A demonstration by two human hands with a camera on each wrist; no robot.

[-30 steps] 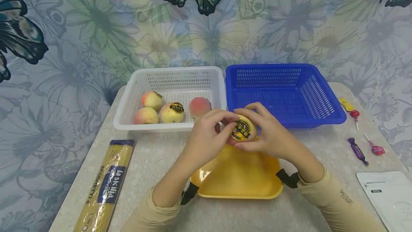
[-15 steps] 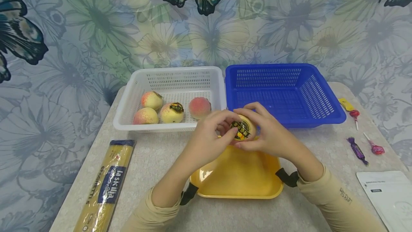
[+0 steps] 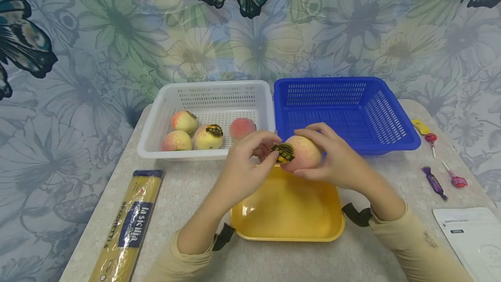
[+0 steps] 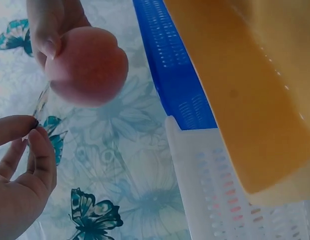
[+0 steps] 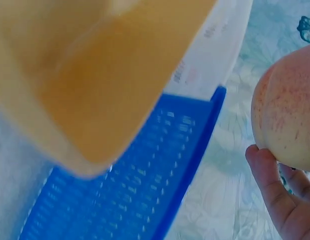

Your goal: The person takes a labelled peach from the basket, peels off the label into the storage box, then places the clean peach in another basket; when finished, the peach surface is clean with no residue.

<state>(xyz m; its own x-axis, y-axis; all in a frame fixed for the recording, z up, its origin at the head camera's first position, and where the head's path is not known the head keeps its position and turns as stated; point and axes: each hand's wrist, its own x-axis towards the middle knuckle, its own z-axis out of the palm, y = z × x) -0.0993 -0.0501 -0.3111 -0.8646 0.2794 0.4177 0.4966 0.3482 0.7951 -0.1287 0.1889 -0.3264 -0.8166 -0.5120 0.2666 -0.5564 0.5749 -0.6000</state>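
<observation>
In the head view my right hand grips a pink-and-yellow peach above the front part of a yellow tray. My left hand pinches a black-and-gold round sticker between thumb and forefinger. The sticker stands out from the peach's left side, its right edge overlapping the fruit in this view. From the left wrist, the sticker shows nearly edge-on, between the left fingertips and the peach. The right wrist view has the peach resting against the right fingers.
Behind the tray, a white basket holds several peaches, one with a sticker facing up. Beside it stands a blue basket. A spaghetti pack lies left; lollipops, a purple-wrapped candy and a white packet lie right.
The sticker, earlier flat on the peach, has lifted away to the left in my left fingers. My right hand has drawn the peach slightly right and turned it.
</observation>
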